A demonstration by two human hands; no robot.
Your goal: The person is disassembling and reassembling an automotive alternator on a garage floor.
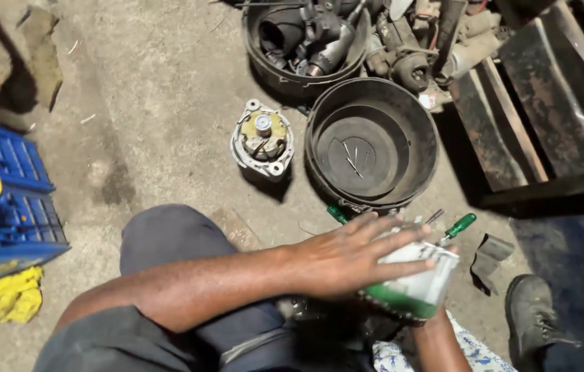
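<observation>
Your left hand (347, 258) and forearm are bare, with no sleeve, glove, watch or ring in sight. Over your knee you wear dark grey-blue trousers (168, 241). Your right forearm (440, 344) is bare too. A dark, scuffed lace-up boot (533, 313) covers one foot.

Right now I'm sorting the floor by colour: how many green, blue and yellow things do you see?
Green: 2, screwdriver handle and handle
Blue: 1, crate
Yellow: 1, rag
Total: 4
The left hand covers a white-and-green pack, not counted.
</observation>
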